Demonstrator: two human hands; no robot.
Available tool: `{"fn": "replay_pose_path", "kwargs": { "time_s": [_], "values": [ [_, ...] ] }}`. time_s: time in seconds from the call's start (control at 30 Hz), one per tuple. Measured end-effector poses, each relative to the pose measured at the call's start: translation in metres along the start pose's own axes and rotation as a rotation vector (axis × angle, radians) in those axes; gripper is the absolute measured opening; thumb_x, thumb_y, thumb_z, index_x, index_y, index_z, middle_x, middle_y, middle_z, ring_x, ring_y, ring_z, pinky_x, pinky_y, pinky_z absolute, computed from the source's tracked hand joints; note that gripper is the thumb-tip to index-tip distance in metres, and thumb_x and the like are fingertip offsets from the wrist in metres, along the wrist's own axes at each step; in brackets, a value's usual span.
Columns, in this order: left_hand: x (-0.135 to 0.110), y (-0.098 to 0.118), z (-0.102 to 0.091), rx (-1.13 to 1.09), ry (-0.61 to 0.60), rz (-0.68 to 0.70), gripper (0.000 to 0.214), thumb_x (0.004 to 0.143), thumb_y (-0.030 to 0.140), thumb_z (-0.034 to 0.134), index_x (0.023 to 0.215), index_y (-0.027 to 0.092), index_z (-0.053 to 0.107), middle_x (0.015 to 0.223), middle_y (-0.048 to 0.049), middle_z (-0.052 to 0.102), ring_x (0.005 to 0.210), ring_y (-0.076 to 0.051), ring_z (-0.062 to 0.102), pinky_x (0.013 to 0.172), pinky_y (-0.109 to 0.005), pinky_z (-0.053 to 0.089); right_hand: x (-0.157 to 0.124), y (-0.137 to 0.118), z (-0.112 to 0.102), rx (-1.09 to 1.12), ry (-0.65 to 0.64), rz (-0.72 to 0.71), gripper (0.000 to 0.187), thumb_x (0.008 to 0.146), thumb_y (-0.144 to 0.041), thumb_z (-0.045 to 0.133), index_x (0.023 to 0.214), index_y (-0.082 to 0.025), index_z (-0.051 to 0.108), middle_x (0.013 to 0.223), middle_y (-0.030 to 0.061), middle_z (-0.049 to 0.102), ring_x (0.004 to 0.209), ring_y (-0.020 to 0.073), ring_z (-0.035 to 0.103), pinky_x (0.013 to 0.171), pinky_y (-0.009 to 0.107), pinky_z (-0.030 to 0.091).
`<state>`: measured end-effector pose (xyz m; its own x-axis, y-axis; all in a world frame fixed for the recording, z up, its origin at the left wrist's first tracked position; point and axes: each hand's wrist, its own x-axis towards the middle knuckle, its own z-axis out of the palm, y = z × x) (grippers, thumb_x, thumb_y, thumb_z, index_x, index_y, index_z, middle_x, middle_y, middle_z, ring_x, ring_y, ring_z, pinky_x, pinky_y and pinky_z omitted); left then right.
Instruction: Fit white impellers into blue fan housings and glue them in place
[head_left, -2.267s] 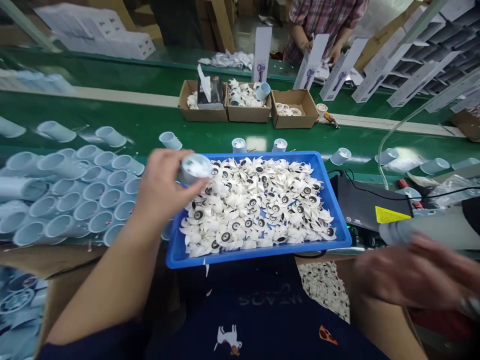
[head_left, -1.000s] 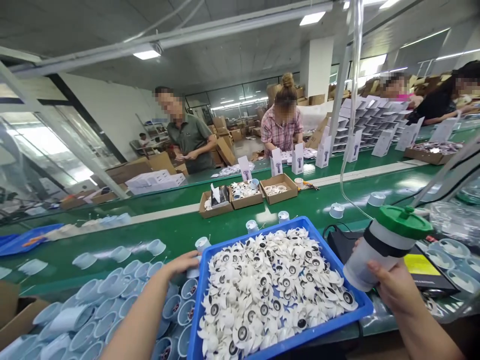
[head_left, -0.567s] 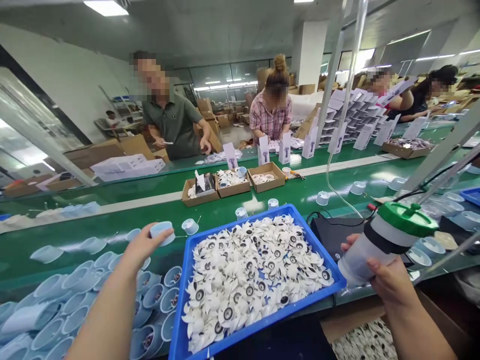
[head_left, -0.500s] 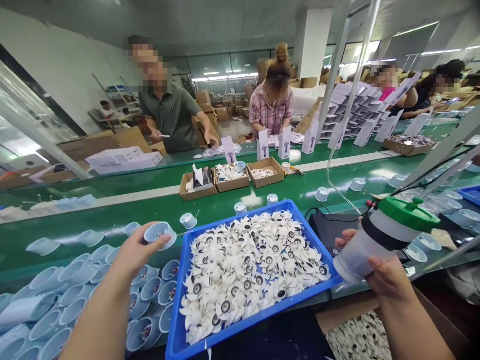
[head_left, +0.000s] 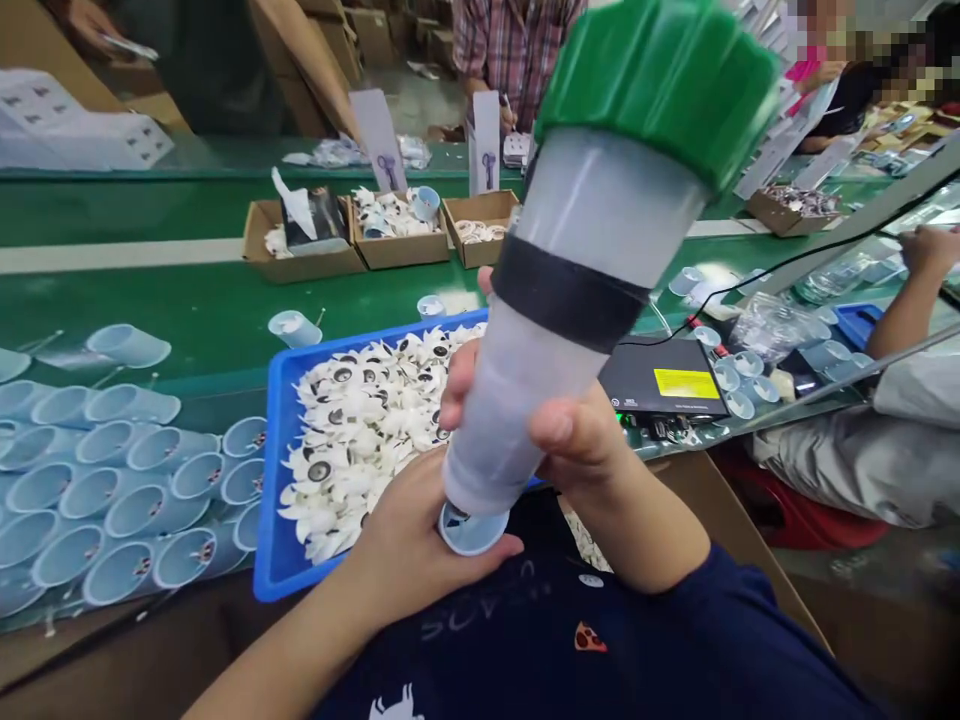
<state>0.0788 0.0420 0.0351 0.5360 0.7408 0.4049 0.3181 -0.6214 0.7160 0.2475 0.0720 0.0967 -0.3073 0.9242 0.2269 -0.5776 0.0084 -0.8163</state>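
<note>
My left hand [head_left: 409, 525] is wrapped round a light blue plastic cup-shaped housing [head_left: 474, 535], low in front of my body. My right hand [head_left: 581, 445] grips a translucent cylindrical tool [head_left: 502, 400] with a black band [head_left: 570, 290] and a ribbed green cap [head_left: 652, 90]. The tool leans, cap upward, and its lower end is at the mouth of the housing. Whether it reaches inside, I cannot tell. Behind my hands, a blue tray [head_left: 271, 480] carries a heap of small white fan impellers [head_left: 337, 410] with dark hubs.
Rows of light blue housings [head_left: 135, 510] lie on their sides at left. Cardboard boxes [head_left: 401, 250] stand on the green conveyor belt [head_left: 187, 285]. A black device [head_left: 637, 375] with a yellow label sits at right. Co-workers stand across the belt; another person's arm [head_left: 926, 260] reaches in at far right.
Both hands have come together in front of my body. The translucent tool now points down into or onto the housing's mouth, instead of being held far apart at right. My view has tilted down.
</note>
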Motion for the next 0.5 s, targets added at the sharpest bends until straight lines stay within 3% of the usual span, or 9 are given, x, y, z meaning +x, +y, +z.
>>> {"fn": "replay_pose_path", "kwargs": {
  "time_s": [0.13,0.3,0.4,0.5],
  "values": [
    [0.002,0.002,0.006,-0.070,0.012,-0.059,0.029,0.072,0.030,0.086,0.083,0.021,0.061,0.080,0.0031,0.069,0.072,-0.016,0.064,0.065,-0.029,0.051,-0.006,0.001,-0.009,-0.038,-0.006,0.004,0.048,0.061,-0.049,0.092,0.094,-0.022,0.070,0.094,0.0039,0.071,0.081,0.0190,0.068,0.070,0.034,0.062],
    [0.002,0.000,0.010,-0.088,-0.007,-0.125,0.028,0.070,0.030,0.086,0.085,0.021,0.064,0.083,0.0024,0.070,0.074,-0.018,0.066,0.067,-0.030,0.051,-0.006,0.000,-0.017,-0.078,-0.016,-0.007,0.041,0.064,-0.045,0.090,0.092,-0.022,0.072,0.093,0.0043,0.070,0.081,0.0189,0.068,0.073,0.035,0.062],
    [0.003,0.002,0.007,-0.150,-0.093,-0.226,0.036,0.070,0.040,0.087,0.093,0.022,0.067,0.086,0.0007,0.072,0.074,-0.020,0.067,0.064,-0.031,0.052,-0.004,0.001,-0.016,-0.067,0.023,0.009,0.039,0.067,-0.044,0.089,0.095,-0.021,0.072,0.097,0.0046,0.070,0.081,0.0185,0.069,0.073,0.035,0.063],
    [0.004,-0.004,0.003,-0.262,-0.238,-0.321,0.056,0.066,0.052,0.088,0.110,0.025,0.066,0.095,-0.0012,0.073,0.083,-0.024,0.070,0.067,-0.033,0.056,-0.005,0.002,-0.021,-0.046,0.077,-0.002,0.046,0.067,-0.051,0.087,0.097,-0.020,0.072,0.099,0.0056,0.069,0.080,0.0189,0.069,0.071,0.035,0.063]
  ]
}}
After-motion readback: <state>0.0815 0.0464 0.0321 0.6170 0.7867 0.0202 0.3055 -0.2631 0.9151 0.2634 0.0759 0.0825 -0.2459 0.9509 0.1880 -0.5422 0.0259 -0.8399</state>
